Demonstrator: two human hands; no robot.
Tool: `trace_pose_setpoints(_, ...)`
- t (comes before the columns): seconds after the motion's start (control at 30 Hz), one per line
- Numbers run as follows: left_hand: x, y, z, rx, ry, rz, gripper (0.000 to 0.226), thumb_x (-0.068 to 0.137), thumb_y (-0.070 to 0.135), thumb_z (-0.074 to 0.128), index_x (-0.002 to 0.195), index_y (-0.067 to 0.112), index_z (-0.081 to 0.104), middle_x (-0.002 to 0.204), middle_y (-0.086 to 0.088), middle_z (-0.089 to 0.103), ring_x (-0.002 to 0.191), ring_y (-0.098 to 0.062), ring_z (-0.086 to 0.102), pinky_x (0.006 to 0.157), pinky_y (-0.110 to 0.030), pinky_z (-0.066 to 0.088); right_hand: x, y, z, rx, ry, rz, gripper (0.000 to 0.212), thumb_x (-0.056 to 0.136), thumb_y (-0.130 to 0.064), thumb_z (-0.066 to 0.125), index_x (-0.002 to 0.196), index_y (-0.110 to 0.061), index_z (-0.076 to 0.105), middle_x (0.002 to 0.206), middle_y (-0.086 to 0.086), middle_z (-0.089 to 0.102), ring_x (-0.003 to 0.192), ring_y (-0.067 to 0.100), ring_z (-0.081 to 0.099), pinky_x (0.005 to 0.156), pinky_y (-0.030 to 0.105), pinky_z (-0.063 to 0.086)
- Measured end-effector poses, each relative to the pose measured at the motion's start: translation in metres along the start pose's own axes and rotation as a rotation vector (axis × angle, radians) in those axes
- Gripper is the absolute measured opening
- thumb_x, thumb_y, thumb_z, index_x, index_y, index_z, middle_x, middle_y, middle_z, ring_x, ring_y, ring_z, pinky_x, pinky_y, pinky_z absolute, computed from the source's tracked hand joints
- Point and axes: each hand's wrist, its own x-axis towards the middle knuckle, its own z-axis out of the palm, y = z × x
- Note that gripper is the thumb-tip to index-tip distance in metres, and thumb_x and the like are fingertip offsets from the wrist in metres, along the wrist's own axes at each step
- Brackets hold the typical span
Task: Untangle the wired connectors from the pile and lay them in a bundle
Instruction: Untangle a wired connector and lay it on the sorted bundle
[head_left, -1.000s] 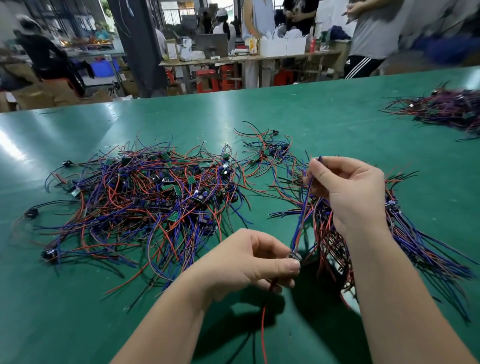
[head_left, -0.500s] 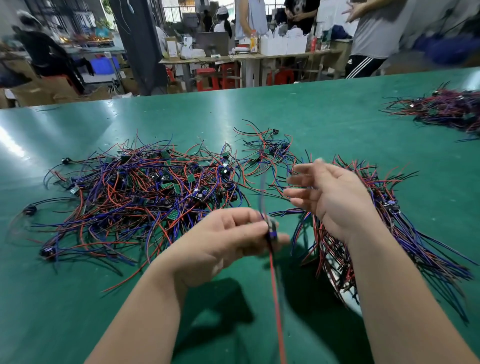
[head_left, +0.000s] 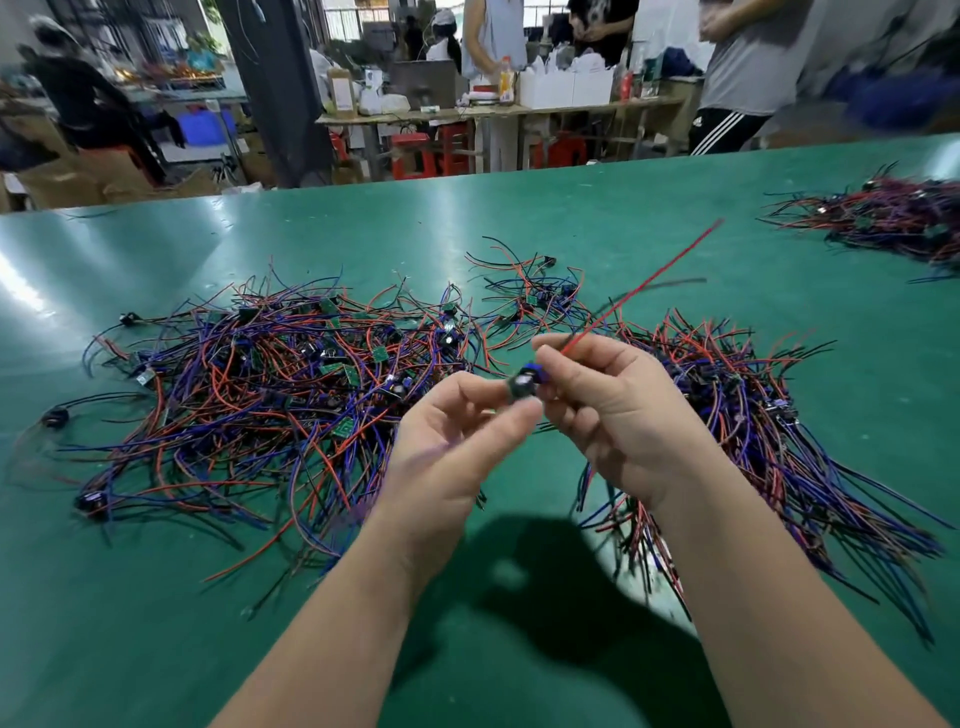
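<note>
A tangled pile of red, blue and black wired connectors spreads over the left and middle of the green table. A straighter bundle of the same wires lies to the right, partly under my right forearm. Between them, above the table, my left hand and my right hand both pinch one wired connector, a small dark plug with a blue part. Its red wire sticks up and away to the right, blurred.
The green table runs far back. Another heap of wires lies at the far right. Beyond the table's far edge stand people, workbenches, red stools and a dark pillar.
The connector's red wire, hanging down from my left hand before, now points up and to the right. My right hand has closed in from open and pinches the connector with my left.
</note>
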Motion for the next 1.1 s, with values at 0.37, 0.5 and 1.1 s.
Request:
trace_pose_setpoints(0.37, 0.001, -0.001, -0.008, 0.136, 0.046, -0.127, 0.02, 0.058, 0.02, 0.081, 0.075, 0.009, 0.076, 0.069, -0.008, 0.073, 0.059, -0.012, 0.067, 0.058, -0.023, 0.056, -0.002, 0.005, -0.005, -0.357, 0.019, 0.023, 0.007, 0.059, -0.011, 0.079, 0.059, -0.012, 0.073, 0.057, 0.003, 0.063, 0.043, 0.007, 0.048, 0.041, 0.014, 0.035)
trace_pose_setpoints(0.5, 0.001, 0.003, -0.011, 0.156, -0.029, -0.304, 0.024, 0.053, 0.018, 0.077, 0.073, 0.006, 0.072, 0.067, -0.013, 0.071, 0.056, -0.015, 0.067, 0.056, -0.025, 0.057, 0.002, 0.002, -0.009, -0.339, 0.15, -0.032, 0.013, 0.072, -0.006, 0.075, 0.061, -0.011, 0.069, 0.054, 0.0, 0.062, 0.042, 0.005, 0.048, 0.04, 0.014, 0.036)
trace_pose_setpoints(1.1, -0.002, -0.001, -0.018, 0.366, -0.337, -0.57, 0.005, 0.071, 0.014, 0.08, 0.072, 0.013, 0.074, 0.072, -0.007, 0.071, 0.062, -0.012, 0.066, 0.057, -0.02, 0.053, 0.006, -0.034, -0.044, 0.107, 0.648, -0.327, 0.027, 0.102, -0.03, 0.038, 0.091, -0.013, 0.056, 0.069, 0.006, 0.068, 0.057, 0.016, 0.067, 0.053, 0.022, 0.051)
